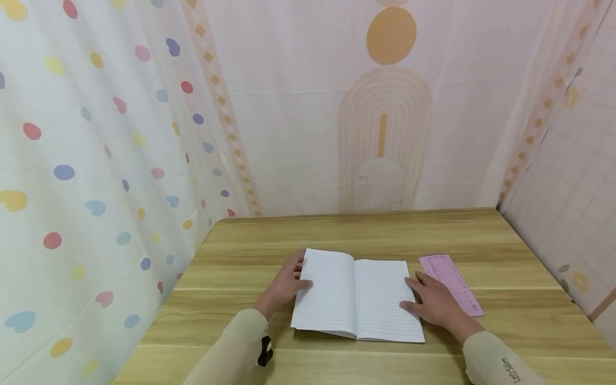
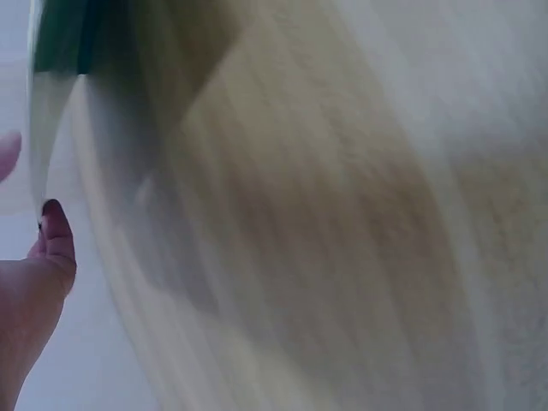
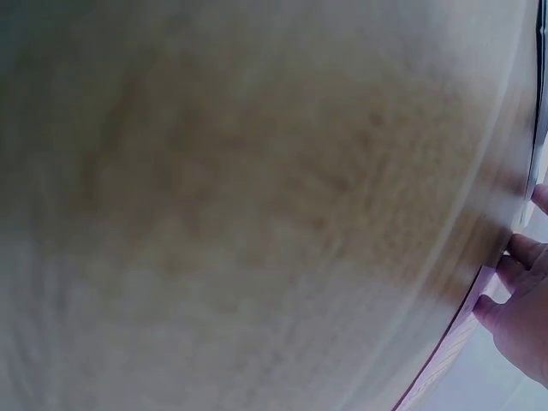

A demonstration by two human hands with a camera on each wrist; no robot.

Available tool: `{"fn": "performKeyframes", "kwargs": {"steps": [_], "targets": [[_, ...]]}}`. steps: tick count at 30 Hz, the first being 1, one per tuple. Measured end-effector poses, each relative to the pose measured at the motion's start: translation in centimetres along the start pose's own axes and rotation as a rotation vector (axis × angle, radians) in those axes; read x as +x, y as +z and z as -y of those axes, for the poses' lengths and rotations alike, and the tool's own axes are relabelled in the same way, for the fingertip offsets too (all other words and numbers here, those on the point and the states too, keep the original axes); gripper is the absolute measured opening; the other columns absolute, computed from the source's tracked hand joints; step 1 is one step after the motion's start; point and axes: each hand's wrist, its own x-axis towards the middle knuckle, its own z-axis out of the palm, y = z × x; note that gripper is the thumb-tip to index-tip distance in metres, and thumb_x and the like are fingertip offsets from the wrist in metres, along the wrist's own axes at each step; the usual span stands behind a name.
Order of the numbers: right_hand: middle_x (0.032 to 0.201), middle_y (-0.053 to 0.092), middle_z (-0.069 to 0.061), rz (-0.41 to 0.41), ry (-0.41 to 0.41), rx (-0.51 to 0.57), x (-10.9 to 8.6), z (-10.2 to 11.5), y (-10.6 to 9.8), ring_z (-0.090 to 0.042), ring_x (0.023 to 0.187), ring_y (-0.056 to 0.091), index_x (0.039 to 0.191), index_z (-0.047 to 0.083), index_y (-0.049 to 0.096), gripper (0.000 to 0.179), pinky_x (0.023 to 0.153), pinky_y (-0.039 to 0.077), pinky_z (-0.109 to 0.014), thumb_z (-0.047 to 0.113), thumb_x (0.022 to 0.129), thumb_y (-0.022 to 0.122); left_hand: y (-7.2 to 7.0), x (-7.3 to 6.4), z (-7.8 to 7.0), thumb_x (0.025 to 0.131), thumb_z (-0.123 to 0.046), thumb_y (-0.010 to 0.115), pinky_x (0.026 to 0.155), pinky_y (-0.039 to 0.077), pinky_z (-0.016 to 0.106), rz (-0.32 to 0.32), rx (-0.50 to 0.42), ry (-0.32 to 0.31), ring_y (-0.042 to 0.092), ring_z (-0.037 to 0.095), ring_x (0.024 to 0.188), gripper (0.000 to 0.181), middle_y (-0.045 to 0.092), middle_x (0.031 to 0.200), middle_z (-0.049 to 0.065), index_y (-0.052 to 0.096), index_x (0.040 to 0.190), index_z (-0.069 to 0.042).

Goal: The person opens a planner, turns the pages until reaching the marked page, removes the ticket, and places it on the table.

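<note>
An open notebook (image 1: 382, 299) with blank ruled pages lies on the wooden table in the head view. My left hand (image 1: 283, 285) grips its left edge, thumb on the page and fingers at and behind the edge. In the left wrist view that side stands off the tabletop, with part of a green cover (image 2: 62, 38) showing. My right hand (image 1: 432, 301) rests at the right edge, thumb and fingertips on the right page, fingers spread. Beside and partly behind it lies a pink printed slip (image 1: 443, 270), also visible in the right wrist view along with the right hand (image 3: 522, 312).
The wood-grain table (image 1: 269, 235) reaches back to a pale patterned curtain (image 1: 298, 133). A dotted curtain (image 1: 96, 214) hangs along the left, and a checked wall covering (image 1: 572, 198) stands on the right. A black strap (image 1: 265, 351) is at my left wrist.
</note>
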Motion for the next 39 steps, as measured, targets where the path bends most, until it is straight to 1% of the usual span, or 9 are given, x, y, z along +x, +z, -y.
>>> {"fn": "performKeyframes", "kwargs": {"steps": [8,9,14,18,23,28,31,33,39], "targets": [[0.149,0.033,-0.036,0.002,-0.003,-0.003,-0.1,0.1,0.0,-0.054,0.136,0.031,0.143,-0.001,0.05,0.075,0.108,0.025,-0.065,0.051,0.092,0.065,0.1,0.4,-2.6,0.088,0.011,0.065,0.089,0.048,0.04,-0.058,-0.115,0.057,0.056,0.028,0.11,0.083,0.046,0.14,0.016,0.028,0.158,-0.015],[0.149,0.033,-0.036,0.002,-0.001,-0.002,-0.1,0.1,0.0,-0.054,0.136,0.03,0.143,-0.001,0.05,0.074,0.109,0.025,-0.065,0.05,0.092,0.065,0.2,0.2,-3.4,0.088,0.012,0.065,0.088,0.048,0.039,-0.06,-0.128,0.061,0.056,0.028,0.108,0.082,0.047,0.139,0.017,0.029,0.157,-0.014],[0.148,0.034,-0.036,0.002,-0.003,-0.005,0.0,0.2,-0.1,-0.055,0.135,0.031,0.142,-0.002,0.051,0.075,0.108,0.025,-0.065,0.051,0.091,0.066,1.2,0.7,-5.0,0.088,0.009,0.066,0.085,0.049,0.034,-0.061,-0.187,0.112,0.058,0.026,0.104,0.078,0.05,0.134,0.018,0.031,0.155,-0.009],[0.147,0.035,-0.036,0.004,-0.002,-0.011,0.0,0.2,-0.1,-0.055,0.135,0.031,0.142,-0.002,0.051,0.075,0.108,0.025,-0.065,0.051,0.091,0.066,2.3,1.2,-5.8,0.093,0.001,0.066,0.088,0.05,0.035,-0.039,-0.223,0.143,0.058,0.028,0.11,0.075,0.049,0.138,0.018,0.028,0.156,-0.009],[0.147,0.034,-0.037,0.003,-0.005,-0.008,0.0,0.2,0.0,-0.055,0.135,0.031,0.142,-0.002,0.051,0.074,0.108,0.025,-0.065,0.05,0.091,0.066,3.8,1.3,-7.2,0.099,-0.013,0.062,0.099,0.046,0.045,0.01,-0.231,0.164,0.054,0.031,0.123,0.067,0.048,0.144,0.015,0.028,0.157,-0.013],[0.146,0.036,-0.037,-0.015,-0.018,-0.004,0.0,0.1,0.1,-0.055,0.134,0.033,0.141,-0.002,0.052,0.071,0.108,0.026,-0.065,0.046,0.091,0.068,5.5,1.3,-7.7,0.105,-0.026,0.052,0.107,0.039,0.048,0.123,-0.204,0.193,0.047,0.03,0.132,0.057,0.046,0.148,0.014,0.031,0.156,-0.01],[0.144,0.039,-0.037,-0.041,-0.033,-0.008,0.0,0.0,0.3,-0.055,0.133,0.035,0.138,-0.004,0.055,0.061,0.107,0.028,-0.065,0.033,0.091,0.07,6.7,1.3,-7.3,0.106,-0.035,0.047,0.109,0.037,0.047,0.196,-0.12,0.171,0.042,0.027,0.137,0.054,0.044,0.152,0.009,0.036,0.154,-0.013],[0.143,0.041,-0.037,-0.053,-0.042,-0.018,0.0,0.0,0.3,-0.055,0.131,0.037,0.136,-0.005,0.056,0.057,0.106,0.03,-0.064,0.026,0.09,0.07,7.5,1.2,-6.9,0.104,-0.042,0.049,0.11,0.035,0.047,0.239,-0.016,0.15,0.039,0.027,0.14,0.056,0.042,0.153,0.006,0.04,0.153,-0.017],[0.139,0.043,-0.039,-0.06,-0.078,-0.004,0.3,-0.3,-0.2,-0.056,0.127,0.042,0.133,-0.013,0.053,0.056,0.104,0.034,-0.063,0.017,0.089,0.068,9.5,0.8,-5.3,0.091,-0.056,0.064,0.117,0.021,0.049,0.387,0.478,0.087,0.022,0.025,0.148,0.077,0.027,0.161,0.004,0.035,0.156,-0.026]]}}
